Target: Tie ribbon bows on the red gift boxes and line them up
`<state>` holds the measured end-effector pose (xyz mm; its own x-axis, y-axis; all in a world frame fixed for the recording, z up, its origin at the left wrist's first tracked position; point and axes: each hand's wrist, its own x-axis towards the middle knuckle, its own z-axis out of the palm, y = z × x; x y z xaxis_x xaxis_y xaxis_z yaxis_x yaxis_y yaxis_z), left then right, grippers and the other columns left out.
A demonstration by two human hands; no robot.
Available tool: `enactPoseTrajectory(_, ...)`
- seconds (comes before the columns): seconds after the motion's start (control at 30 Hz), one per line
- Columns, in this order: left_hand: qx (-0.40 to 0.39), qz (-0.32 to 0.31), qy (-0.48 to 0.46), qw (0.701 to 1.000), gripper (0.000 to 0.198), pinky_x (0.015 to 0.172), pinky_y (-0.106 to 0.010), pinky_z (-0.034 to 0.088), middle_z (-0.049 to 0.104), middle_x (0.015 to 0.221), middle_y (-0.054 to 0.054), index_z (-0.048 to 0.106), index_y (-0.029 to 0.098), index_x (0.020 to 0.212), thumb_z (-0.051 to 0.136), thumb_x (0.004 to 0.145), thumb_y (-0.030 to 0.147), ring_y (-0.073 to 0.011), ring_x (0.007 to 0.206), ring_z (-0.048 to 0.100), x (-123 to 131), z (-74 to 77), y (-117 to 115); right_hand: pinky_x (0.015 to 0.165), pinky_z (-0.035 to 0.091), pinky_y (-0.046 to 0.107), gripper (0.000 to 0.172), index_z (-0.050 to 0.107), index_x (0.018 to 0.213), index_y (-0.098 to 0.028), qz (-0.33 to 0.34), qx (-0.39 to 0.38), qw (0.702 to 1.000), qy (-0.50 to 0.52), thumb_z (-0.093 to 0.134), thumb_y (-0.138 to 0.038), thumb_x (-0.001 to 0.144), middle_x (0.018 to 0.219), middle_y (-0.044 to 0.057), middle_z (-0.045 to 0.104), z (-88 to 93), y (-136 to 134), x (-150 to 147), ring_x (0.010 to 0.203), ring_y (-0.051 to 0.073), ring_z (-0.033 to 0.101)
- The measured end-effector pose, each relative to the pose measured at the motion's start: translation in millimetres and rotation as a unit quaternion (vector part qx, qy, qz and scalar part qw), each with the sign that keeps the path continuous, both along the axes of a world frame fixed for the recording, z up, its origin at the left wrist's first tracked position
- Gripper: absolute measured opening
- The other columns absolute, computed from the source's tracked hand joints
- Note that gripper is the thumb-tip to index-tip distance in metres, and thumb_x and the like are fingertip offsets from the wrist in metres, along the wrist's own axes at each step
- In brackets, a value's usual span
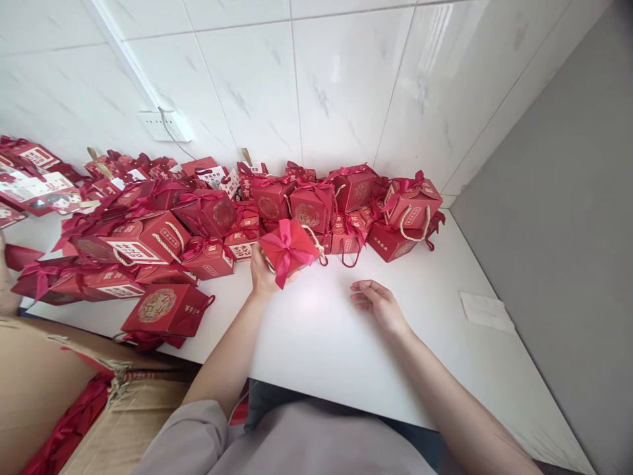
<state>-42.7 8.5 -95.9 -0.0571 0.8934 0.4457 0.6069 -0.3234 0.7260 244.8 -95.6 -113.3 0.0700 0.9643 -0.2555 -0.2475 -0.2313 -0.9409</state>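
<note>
A red gift box (pixel 302 245) with a crimson ribbon bow on top and a cream rope handle is in my left hand (pixel 264 272). The fingers wrap round its left side and underneath, lifting it just in front of the stacked boxes. My right hand (pixel 380 305) is apart from it, over the white table (pixel 316 349), fingers loosely curled and partly spread, with nothing in them. Behind the held box stand more red gift boxes (pixel 312 206) with ribbons and rope handles, some stacked on others. One red box (pixel 165 310) lies on its side left of my left forearm.
An open cardboard carton (pixel 99 422) with red ribboned things inside stands at the lower left. Another person's hand (pixel 6 284) shows at the left edge. A socket strip (pixel 165 125) is on the tiled wall. A white paper (pixel 487 311) lies beside the grey panel (pixel 558 198).
</note>
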Motion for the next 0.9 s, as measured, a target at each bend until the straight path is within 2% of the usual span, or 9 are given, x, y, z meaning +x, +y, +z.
enactPoseTrajectory(0.13, 0.095, -0.005, 0.039, 0.995, 0.083, 0.105, -0.052, 0.041, 0.053, 0.124, -0.017, 0.036, 0.016, 0.13, 0.068, 0.071, 0.065, -0.0362, 0.124, 0.051, 31.9, -3.6, -17.8, 0.072, 0.05, 0.032, 0.037, 0.064, 0.085, -0.022, -0.066, 0.032, 0.997, -0.022, 0.066, -0.059, 0.08, 0.104, 0.007, 0.068, 2.0, 0.0, 5.8, 0.081, 0.02, 0.063)
enactPoseTrajectory(0.3, 0.119, 0.046, 0.033, 0.991, 0.084, 0.106, -0.052, 0.039, 0.05, 0.123, -0.022, 0.031, 0.015, 0.131, 0.071, 0.072, 0.06, -0.0374, 0.122, 0.05, 81.0, -4.6, -45.7, 0.087, 0.049, 0.037, 0.039, 0.063, 0.099, -0.026, -0.098, 0.158, 0.981, -0.064, 0.049, -0.061, 0.092, 0.117, 0.008, 0.065, 28.9, -15.2, 4.0, 0.1, 0.025, 0.064)
enactPoseTrajectory(0.4, 0.086, 0.001, 0.014, 0.996, 0.088, 0.098, -0.049, 0.046, 0.049, 0.123, -0.02, 0.028, 0.02, 0.131, 0.075, 0.067, 0.059, -0.0347, 0.115, 0.054, 102.3, -2.9, -58.8, 0.096, 0.049, 0.039, 0.056, 0.047, 0.133, -0.035, -0.039, 0.206, 0.977, -0.028, 0.057, -0.064, 0.086, 0.148, 0.006, 0.046, 44.8, -25.4, -6.9, 0.126, 0.027, 0.054)
enactPoseTrajectory(0.47, 0.075, -0.032, -0.007, 0.997, 0.093, 0.095, -0.048, 0.048, 0.05, 0.123, -0.02, 0.028, 0.019, 0.131, 0.08, 0.063, 0.057, -0.0339, 0.112, 0.055, 113.4, -2.0, -64.8, 0.094, 0.05, 0.04, 0.073, 0.032, 0.146, -0.041, 0.006, 0.18, 0.984, -0.001, 0.061, -0.064, 0.083, 0.155, 0.004, 0.036, 48.5, -28.4, -15.1, 0.126, 0.027, 0.054)
enactPoseTrajectory(0.53, 0.066, -0.042, -0.014, 0.997, 0.095, 0.095, -0.047, 0.048, 0.05, 0.123, -0.02, 0.029, 0.018, 0.131, 0.082, 0.061, 0.053, -0.0338, 0.112, 0.056, 122.0, -1.9, -68.1, 0.088, 0.053, 0.04, 0.08, 0.023, 0.15, -0.045, 0.028, 0.14, 0.989, 0.035, 0.062, -0.064, 0.083, 0.153, 0.004, 0.04, 46.6, -27.6, -21.0, 0.118, 0.025, 0.06)
enactPoseTrajectory(0.63, 0.051, -0.052, 0.021, 0.997, 0.092, 0.098, -0.049, 0.045, 0.049, 0.126, -0.021, 0.031, 0.017, 0.133, 0.082, 0.062, 0.047, -0.0356, 0.115, 0.053, 128.0, -2.3, -67.9, 0.083, 0.055, 0.037, 0.079, 0.022, 0.15, -0.044, 0.029, 0.09, 0.992, 0.084, 0.062, -0.059, 0.084, 0.142, 0.004, 0.053, 39.2, -21.1, -21.7, 0.108, 0.023, 0.065)
enactPoseTrajectory(0.73, 0.036, -0.164, 0.042, 0.985, 0.091, 0.101, -0.047, 0.044, 0.046, 0.133, -0.021, 0.032, 0.015, 0.136, 0.08, 0.065, 0.044, -0.0349, 0.123, 0.05, 123.2, -1.9, -62.0, 0.079, 0.056, 0.034, 0.07, 0.031, 0.146, -0.041, -0.02, 0.064, 0.995, 0.078, 0.06, -0.056, 0.085, 0.134, 0.004, 0.06, 35.4, -12.7, -10.3, 0.105, 0.025, 0.066)
enactPoseTrajectory(0.83, -0.011, -0.27, 0.04, 0.962, 0.058, 0.104, -0.044, 0.043, 0.053, 0.13, -0.016, 0.041, 0.018, 0.132, 0.063, 0.083, 0.04, -0.0297, 0.123, 0.053, 111.0, -1.3, -52.7, 0.081, 0.055, 0.033, 0.066, 0.039, 0.143, -0.038, -0.067, 0.088, 0.994, 0.022, 0.062, -0.053, 0.083, 0.138, 0.003, 0.058, 38.0, -6.7, 8.0, 0.114, 0.026, 0.062)
enactPoseTrajectory(0.9, -0.046, -0.259, 0.0, 0.965, 0.037, 0.105, -0.044, 0.042, 0.059, 0.124, -0.012, 0.048, 0.019, 0.126, 0.047, 0.092, 0.034, -0.0268, 0.12, 0.055, 103.3, -1.7, -46.5, 0.083, 0.054, 0.034, 0.066, 0.042, 0.143, -0.037, -0.066, 0.101, 0.993, 0.0, 0.065, -0.049, 0.082, 0.138, 0.003, 0.058, 40.8, -4.6, 17.9, 0.115, 0.026, 0.061)
